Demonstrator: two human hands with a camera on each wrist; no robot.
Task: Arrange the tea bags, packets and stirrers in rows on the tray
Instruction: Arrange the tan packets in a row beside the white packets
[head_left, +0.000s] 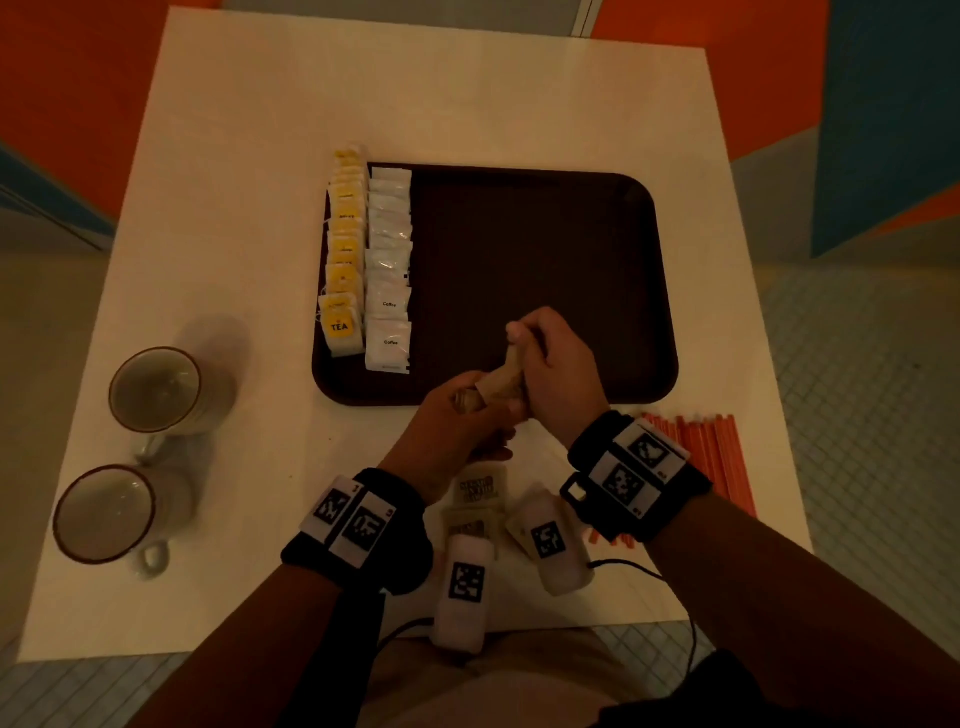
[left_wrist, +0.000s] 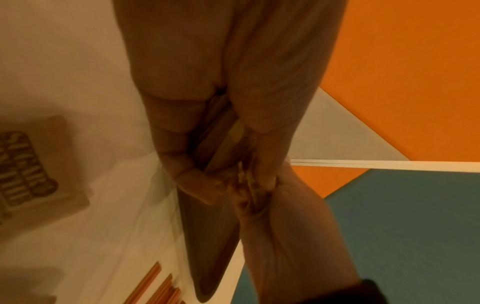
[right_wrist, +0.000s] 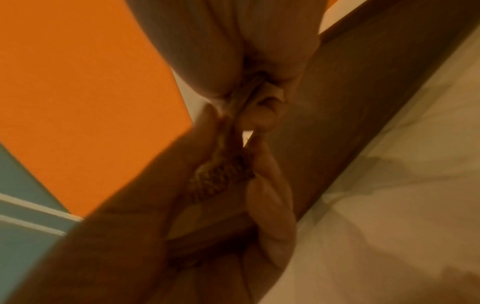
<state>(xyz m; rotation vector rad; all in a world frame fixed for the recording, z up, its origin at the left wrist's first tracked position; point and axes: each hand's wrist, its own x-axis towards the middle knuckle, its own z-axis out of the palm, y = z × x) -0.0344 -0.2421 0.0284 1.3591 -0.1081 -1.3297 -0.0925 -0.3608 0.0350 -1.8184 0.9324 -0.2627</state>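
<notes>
Both hands meet at the frame's centre: the left hand (head_left: 457, 421) and right hand (head_left: 556, 364) each hold a grip on brown packets (head_left: 501, 382) above the near rim of the tray (head_left: 545, 260). Tea bags (head_left: 343, 254) and white packets (head_left: 388, 270) line its left side; orange stirrers (head_left: 717, 452) lie lower right on the counter (head_left: 415, 93).
</notes>
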